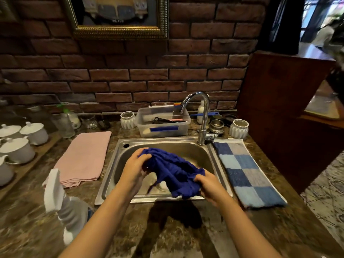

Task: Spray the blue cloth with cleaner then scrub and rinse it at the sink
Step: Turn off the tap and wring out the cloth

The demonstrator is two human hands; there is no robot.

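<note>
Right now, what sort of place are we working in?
Likely a kitchen or café wash-up counter: a steel sink with a chrome faucet, and lidded white pots lined up at the left.

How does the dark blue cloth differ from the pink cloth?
The dark blue cloth is bunched, gripped by the left hand and right hand over the steel sink; the pink cloth lies folded flat, untouched, on the counter. Both are single-coloured.
</note>
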